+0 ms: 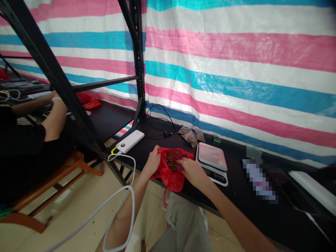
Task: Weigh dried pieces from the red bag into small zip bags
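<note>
Head view: the left hand grasps the rim of a crinkled red plastic bag holding small brown pieces, at the black table's front edge; the right hand reaches into its mouth, fingertips too obscured to tell their grip.

A white power bank is set on the desk, a white cable being led from its near end. Behind it, a thin black cable is loosely looped. Striped sheeting is hung behind a black metal frame. At left, a wooden chair is occupied by another person.
</note>
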`<action>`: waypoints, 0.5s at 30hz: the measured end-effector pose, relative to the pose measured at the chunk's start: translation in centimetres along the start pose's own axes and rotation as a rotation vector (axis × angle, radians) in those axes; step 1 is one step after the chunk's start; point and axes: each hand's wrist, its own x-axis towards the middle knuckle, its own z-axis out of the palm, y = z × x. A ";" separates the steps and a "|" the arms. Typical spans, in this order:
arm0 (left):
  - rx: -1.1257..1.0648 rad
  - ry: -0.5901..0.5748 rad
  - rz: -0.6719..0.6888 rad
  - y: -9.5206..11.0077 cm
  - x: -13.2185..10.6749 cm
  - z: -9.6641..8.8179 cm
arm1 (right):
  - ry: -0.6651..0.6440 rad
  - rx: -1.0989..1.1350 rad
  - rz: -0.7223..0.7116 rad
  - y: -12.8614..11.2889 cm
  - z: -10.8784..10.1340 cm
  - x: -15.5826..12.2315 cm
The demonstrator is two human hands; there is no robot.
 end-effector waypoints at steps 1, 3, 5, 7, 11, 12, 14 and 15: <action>-0.035 -0.002 0.005 0.1 0.1 0.0 | 0.000 0.011 0.011 -0.1 0.1 0.1; -0.106 -0.012 0.015 0.3 0.3 0.2 | 0.007 0.016 0.039 -0.4 0.3 0.3; -0.175 -0.023 0.031 0.2 0.6 0.4 | 0.026 0.008 0.071 -0.6 0.6 0.5; -0.241 -0.026 0.034 0.0 0.7 0.5 | 0.047 0.007 0.091 -0.8 0.9 0.7; -0.451 -0.023 -0.110 -0.5 0.1 0.4 | 0.085 0.032 0.103 -0.7 1.4 0.8; -0.521 -0.031 -0.161 -0.5 -0.1 0.4 | 0.091 0.038 0.104 -0.7 1.5 0.8; -0.628 -0.031 -0.231 -0.4 -0.6 0.5 | 0.103 0.047 0.102 -0.6 1.6 0.9; -0.650 -0.019 -0.248 -0.3 -0.7 0.5 | 0.108 0.052 0.099 -0.6 1.7 1.0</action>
